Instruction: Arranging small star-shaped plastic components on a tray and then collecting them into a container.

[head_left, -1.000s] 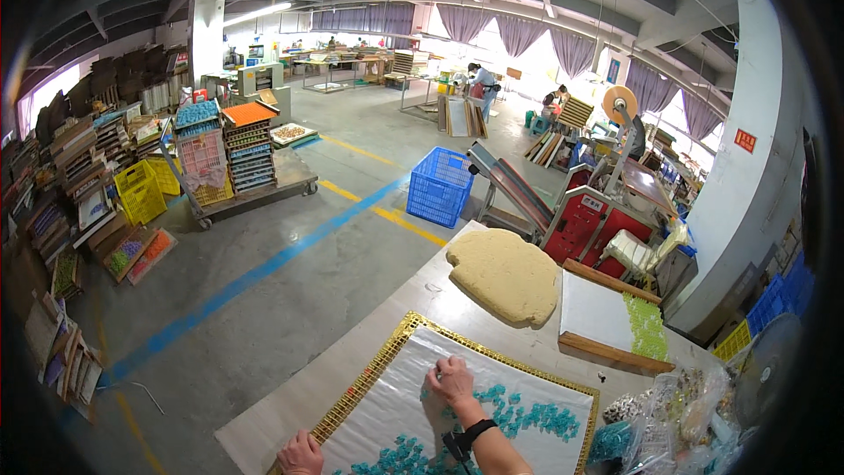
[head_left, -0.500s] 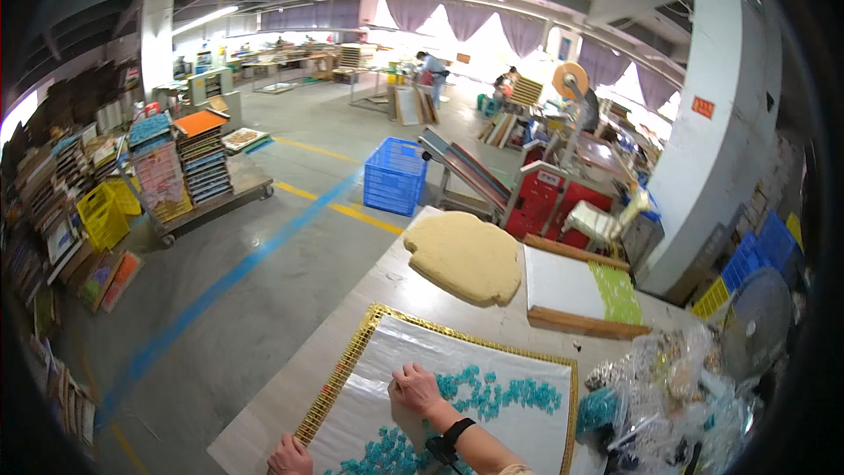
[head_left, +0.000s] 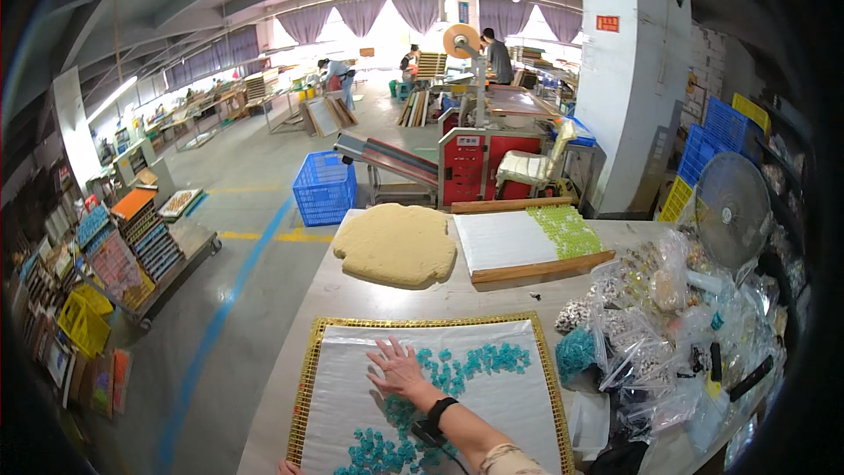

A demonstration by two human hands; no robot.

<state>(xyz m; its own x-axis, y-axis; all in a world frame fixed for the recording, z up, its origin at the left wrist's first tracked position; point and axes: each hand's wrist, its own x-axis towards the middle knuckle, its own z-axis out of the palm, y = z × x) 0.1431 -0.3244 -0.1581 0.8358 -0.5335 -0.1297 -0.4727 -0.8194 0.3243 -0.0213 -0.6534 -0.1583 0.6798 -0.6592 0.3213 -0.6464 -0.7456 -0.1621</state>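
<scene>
Now | right hand (head_left: 400, 368) flat, fingers spread | teal beads (head_left: 457, 369) scattered on gold-edged tray (head_left: 309, 378)

One gold-edged rectangular tray (head_left: 309, 378) with a white sheet lies at the near edge of the grey worktable (head_left: 492, 299), and two loose clusters of small teal pieces (head_left: 479, 362) sit on it. One flat tan foam pad (head_left: 396, 246) lies at the far left corner. One wooden-framed white board (head_left: 510, 242) lies beside it, carrying one patch of pale green pieces (head_left: 567, 227). One round grey fan (head_left: 731, 208) stands at the right edge. One blue plastic crate (head_left: 325, 187) sits on the floor beyond.
</scene>
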